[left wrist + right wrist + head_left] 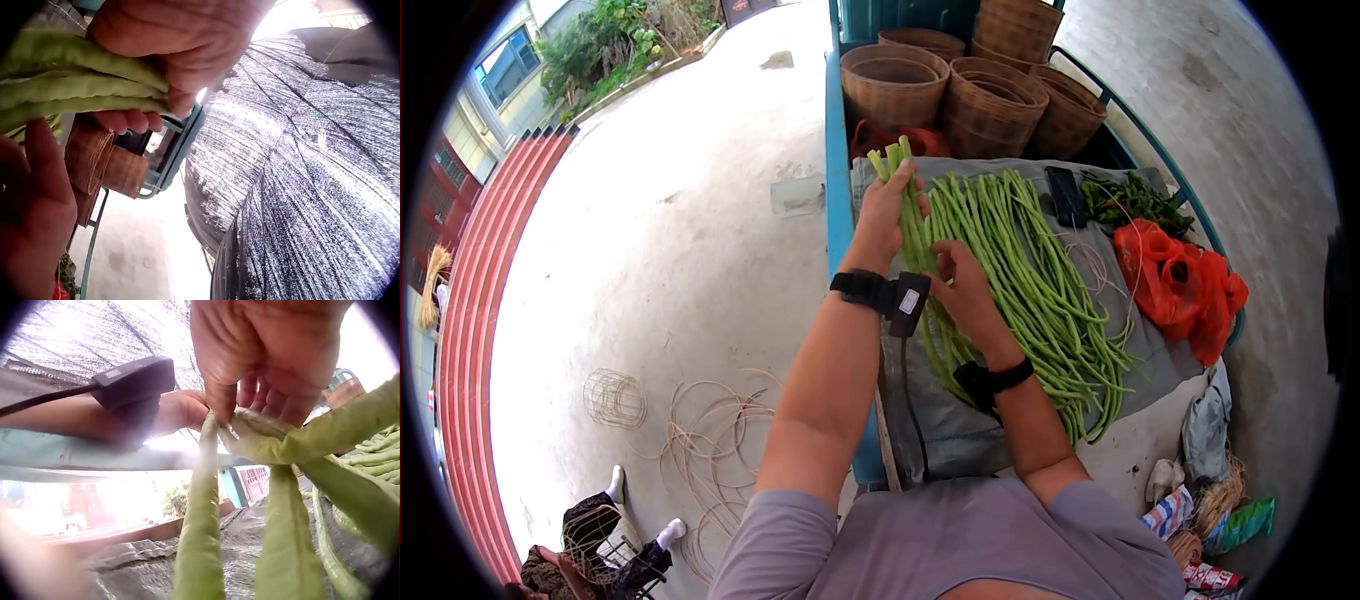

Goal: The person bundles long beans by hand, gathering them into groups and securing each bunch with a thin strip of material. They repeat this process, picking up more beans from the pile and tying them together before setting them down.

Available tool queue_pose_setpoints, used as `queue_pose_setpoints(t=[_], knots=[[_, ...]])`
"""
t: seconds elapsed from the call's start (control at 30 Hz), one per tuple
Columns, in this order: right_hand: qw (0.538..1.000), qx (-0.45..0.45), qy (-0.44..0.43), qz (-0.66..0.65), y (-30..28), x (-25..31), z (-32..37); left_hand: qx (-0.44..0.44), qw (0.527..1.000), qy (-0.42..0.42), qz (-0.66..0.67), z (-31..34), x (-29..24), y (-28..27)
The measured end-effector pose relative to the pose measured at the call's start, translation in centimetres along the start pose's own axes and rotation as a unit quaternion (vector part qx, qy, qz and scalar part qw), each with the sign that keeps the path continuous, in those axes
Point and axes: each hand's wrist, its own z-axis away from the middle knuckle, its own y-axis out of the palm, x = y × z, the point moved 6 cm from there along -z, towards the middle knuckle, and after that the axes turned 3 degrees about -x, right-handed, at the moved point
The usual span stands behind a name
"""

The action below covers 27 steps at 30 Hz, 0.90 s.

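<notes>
My left hand (882, 212) grips a bunch of long green yard-long beans (914, 238) near their upper ends, and the tips stick up past the fingers. In the left wrist view several thick beans (69, 81) lie under the thumb, fingertips showing below. My right hand (968, 295) is lower on the same bunch with bent fingers. The right wrist view shows its thumb and fingers (220, 403) pinching beans, with others hanging down below. To the right, a broad layer of beans (1025, 255) lies spread on a grey cloth (960, 440).
The cloth covers a blue-sided cart bed. Stacked woven baskets (997, 100) stand at its far end. A dark phone (1065, 197), leafy greens (1135, 203) and a red plastic bag (1180, 285) lie right of the beans. Loose cane strips (715, 440) and a seated person are at lower left.
</notes>
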Motion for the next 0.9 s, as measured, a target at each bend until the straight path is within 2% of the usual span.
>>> queue_pose_setpoints(t=[0.1, 0.2, 0.3, 0.5, 0.6, 0.7, 0.8, 0.9], knots=[[0.986, -0.004, 0.06, -0.157, 0.4, -2.1, -0.2, 0.005, 0.999, 0.03, 0.013, 0.6, -0.8, 0.6], [0.976, -0.01, 0.109, -0.188, -0.3, -2.5, 0.0, 0.008, 0.998, 0.042, 0.047, 1.2, -1.3, 1.2], [0.993, -0.014, 0.048, -0.109, -0.6, -1.5, 0.0, -0.004, 0.998, 0.054, 0.045, 1.3, -1.4, 1.2], [0.997, -0.024, 0.033, -0.072, -0.4, -1.5, -0.1, -0.009, 0.998, 0.05, 0.024, 0.6, -1.1, 0.6], [0.996, -0.071, 0.012, -0.058, 0.8, -3.1, -0.6, -0.011, 0.998, 0.058, 0.029, 0.6, -1.1, 0.6], [0.998, -0.066, 0.005, 0.022, 2.4, -1.4, -0.3, -0.005, 0.997, 0.055, 0.048, 0.4, -1.0, 0.6], [0.998, -0.004, 0.056, 0.014, 3.5, -2.2, -0.3, -0.004, 0.997, 0.033, 0.072, 0.3, -0.7, 0.5], [0.996, 0.002, 0.073, 0.055, 3.8, -2.3, -0.3, 0.007, 0.992, 0.073, -0.103, 0.6, -1.2, 0.9]])
